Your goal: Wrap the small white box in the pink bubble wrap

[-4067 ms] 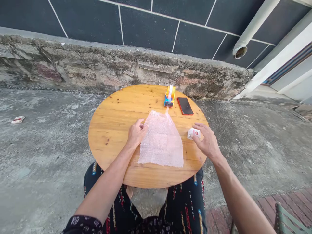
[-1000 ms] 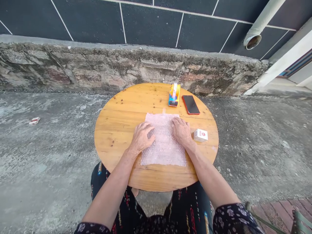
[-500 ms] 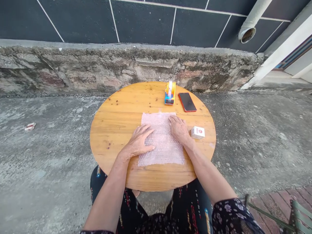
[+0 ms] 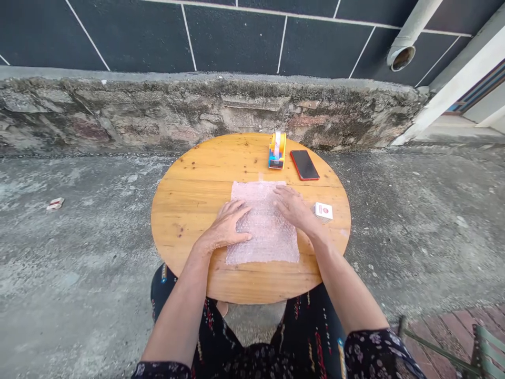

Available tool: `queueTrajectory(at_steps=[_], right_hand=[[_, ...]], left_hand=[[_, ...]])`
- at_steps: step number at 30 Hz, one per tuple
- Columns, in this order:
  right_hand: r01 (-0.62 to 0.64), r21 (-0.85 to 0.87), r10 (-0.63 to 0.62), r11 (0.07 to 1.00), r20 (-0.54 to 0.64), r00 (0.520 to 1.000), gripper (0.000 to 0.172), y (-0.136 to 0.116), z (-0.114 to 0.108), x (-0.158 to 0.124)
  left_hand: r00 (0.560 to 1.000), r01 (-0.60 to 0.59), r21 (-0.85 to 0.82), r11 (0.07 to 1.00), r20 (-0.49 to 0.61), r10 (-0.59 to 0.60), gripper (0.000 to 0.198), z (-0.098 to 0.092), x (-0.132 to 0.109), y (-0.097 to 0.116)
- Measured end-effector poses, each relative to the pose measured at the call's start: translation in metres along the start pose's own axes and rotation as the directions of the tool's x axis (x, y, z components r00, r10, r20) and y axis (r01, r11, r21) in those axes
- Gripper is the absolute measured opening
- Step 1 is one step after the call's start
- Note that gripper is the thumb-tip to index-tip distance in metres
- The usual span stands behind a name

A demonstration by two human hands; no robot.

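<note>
A sheet of pinkish bubble wrap [image 4: 263,231] lies flat on the round wooden table [image 4: 185,189]. My left hand [image 4: 229,225] rests on its left side, fingers spread and thumb pointing right. On the upper right part of the sheet is my right hand [image 4: 294,208], palm down with the fingers stretched out. A small white box [image 4: 323,211] with a red mark stands just right of my right hand. A short strip of clear tape [image 4: 260,177] shows at the sheet's far edge.
Near the table's far edge stands a yellow and blue tape dispenser [image 4: 277,150], with a red-edged phone [image 4: 304,165] lying to its right. A stone wall base [image 4: 158,116] runs behind the table. A green chair [image 4: 487,350] is partly visible at lower right.
My right hand has shifted slightly, its fingers more bent over the sheet. My left hand stays about where it was. The whole view has moved a little.
</note>
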State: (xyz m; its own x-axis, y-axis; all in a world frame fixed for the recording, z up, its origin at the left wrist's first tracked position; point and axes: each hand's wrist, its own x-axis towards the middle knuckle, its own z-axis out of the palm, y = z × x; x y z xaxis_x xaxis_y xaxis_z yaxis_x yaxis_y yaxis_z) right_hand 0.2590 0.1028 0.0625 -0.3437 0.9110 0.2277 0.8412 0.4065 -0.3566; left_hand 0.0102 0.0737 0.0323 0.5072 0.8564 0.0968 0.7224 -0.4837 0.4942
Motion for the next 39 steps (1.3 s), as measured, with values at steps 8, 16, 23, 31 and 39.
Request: queueTrajectory(at_steps=[8,16,23,31,39], right_hand=[[0.122,-0.077,-0.105,0.989,0.2,0.974,0.065,-0.015,-0.002,-0.094],[-0.027,-0.184,0.026,0.982,-0.012,1.0,0.037,0.015,-0.031,-0.157],[0.051,-0.061,-0.054,0.997,-0.049,0.997,0.04,-0.022,-0.018,-0.1],[0.063,-0.09,-0.063,0.994,0.008,0.998,0.056,-0.024,0.024,-0.075],[0.047,-0.12,-0.054,0.992,-0.056,0.997,0.053,-0.012,0.024,-0.084]], left_hand=[[1.0,-0.012,0.002,1.0,-0.011,0.012,0.082,-0.002,0.0,0.0],[1.0,-0.019,-0.021,1.0,0.025,0.02,0.079,-0.008,0.0,-0.002],[0.995,-0.076,0.033,0.997,-0.06,0.078,0.067,-0.015,-0.004,0.026],[0.998,-0.056,0.131,0.99,0.02,0.053,0.066,0.01,-0.034,0.045],[0.988,0.004,0.147,0.989,-0.151,0.019,0.044,-0.005,-0.059,0.027]])
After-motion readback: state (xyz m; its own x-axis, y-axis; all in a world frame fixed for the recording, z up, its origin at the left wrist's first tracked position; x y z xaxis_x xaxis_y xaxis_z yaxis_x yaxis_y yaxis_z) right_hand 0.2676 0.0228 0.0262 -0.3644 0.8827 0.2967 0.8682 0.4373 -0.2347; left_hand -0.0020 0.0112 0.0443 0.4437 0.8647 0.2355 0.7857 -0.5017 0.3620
